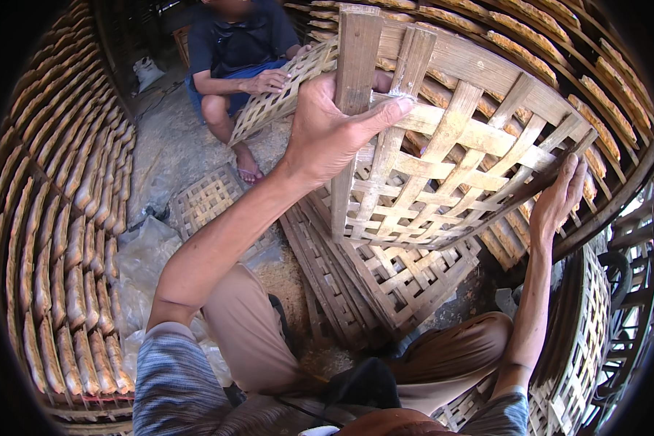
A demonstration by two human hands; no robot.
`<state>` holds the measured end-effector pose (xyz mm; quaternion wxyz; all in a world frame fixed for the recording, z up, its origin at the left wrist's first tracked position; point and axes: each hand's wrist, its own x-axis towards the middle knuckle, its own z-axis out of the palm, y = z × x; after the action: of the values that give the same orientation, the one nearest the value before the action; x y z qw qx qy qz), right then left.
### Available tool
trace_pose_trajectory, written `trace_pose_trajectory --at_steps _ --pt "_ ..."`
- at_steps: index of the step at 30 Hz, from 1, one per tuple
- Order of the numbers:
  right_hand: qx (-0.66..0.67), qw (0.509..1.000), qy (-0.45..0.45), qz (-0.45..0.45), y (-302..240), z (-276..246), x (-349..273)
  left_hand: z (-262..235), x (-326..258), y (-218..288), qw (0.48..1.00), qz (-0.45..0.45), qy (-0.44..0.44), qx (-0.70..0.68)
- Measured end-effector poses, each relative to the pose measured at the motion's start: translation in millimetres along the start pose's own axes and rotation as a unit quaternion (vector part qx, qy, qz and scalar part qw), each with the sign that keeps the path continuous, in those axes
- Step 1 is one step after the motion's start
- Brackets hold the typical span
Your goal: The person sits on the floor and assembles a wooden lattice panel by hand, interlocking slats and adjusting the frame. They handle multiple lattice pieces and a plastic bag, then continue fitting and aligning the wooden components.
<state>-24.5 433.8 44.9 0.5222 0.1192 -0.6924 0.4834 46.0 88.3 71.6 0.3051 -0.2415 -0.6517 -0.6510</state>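
- Head view, far left: racks point(58, 240) loaded with rows of flat tan pieces.
- left hand point(327, 131) clamped round the wooden edge slat of a woven bamboo tray point(443, 174), held up tilted at chest height.
- more trays point(385, 283) stacked on the floor underneath.
- right hand point(559, 200) gripping that tray's right edge, fingers wrapped on it.
- another person point(236, 51) sits up top holding their own tray point(280, 91).

head cam | looks steeply down, close over lap and woven bamboo tray point(443, 167) | fisheye
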Motion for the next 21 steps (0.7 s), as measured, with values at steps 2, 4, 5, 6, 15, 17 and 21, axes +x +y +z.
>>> trace_pose_trajectory --at_steps 2,4,5,6,15,17,21 --pt "-0.002 1.000 0.004 -0.007 0.9 1.0 0.6 0.4 -0.5 -2.8 1.000 0.001 -0.003 0.007" --pt "-0.002 1.000 0.009 -0.015 0.9 1.6 2.0 -1.4 0.9 -3.7 0.999 -0.036 -0.005 -0.012" --pt "-0.006 1.000 0.011 -0.016 1.6 1.6 2.4 -2.8 1.9 -4.2 0.998 -0.054 -0.006 -0.022" --pt "-0.007 1.000 0.013 -0.016 2.5 3.1 2.1 -6.0 2.1 -4.1 0.997 -0.058 -0.013 -0.058" --pt "-0.025 1.000 -0.005 -0.002 -3.3 6.4 3.7 -18.1 2.2 -11.6 0.998 -0.024 -0.036 -0.044" --pt "-0.022 1.000 -0.002 -0.007 -4.2 10.9 2.6 -15.1 1.5 -9.7 0.993 -0.005 -0.015 -0.113" --pt "-0.014 1.000 0.008 -0.008 0.7 12.2 4.2 -28.4 10.2 0.0 0.978 -0.096 -0.069 -0.174"
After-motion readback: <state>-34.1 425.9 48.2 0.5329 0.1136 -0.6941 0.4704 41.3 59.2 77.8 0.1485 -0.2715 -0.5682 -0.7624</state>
